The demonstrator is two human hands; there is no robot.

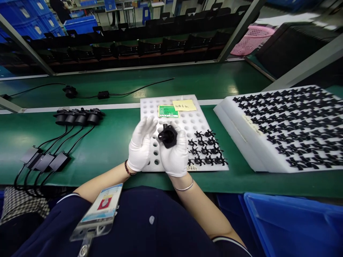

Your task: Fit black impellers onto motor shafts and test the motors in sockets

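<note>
Both my hands wear white gloves and hover over a white foam tray [150,107] with round holes. My right hand [175,155] is closed around a small black plastic housing [168,135], held up in front of me. Just left of that housing, my left hand [140,144] is raised with its fingers stretched out and slightly blurred, holding nothing. Several black impeller parts [206,150] sit in the tray's right-hand holes. A green label [168,111] and a yellow note [184,105] lie on the tray's far edge.
A larger foam tray [241,121] full of black impellers lies at the right. Several black assembled units [77,117] with cables and flat adapters [44,160] lie at the left on the green bench. A blue bin [294,221] sits at the lower right, a pink basket [250,39] behind.
</note>
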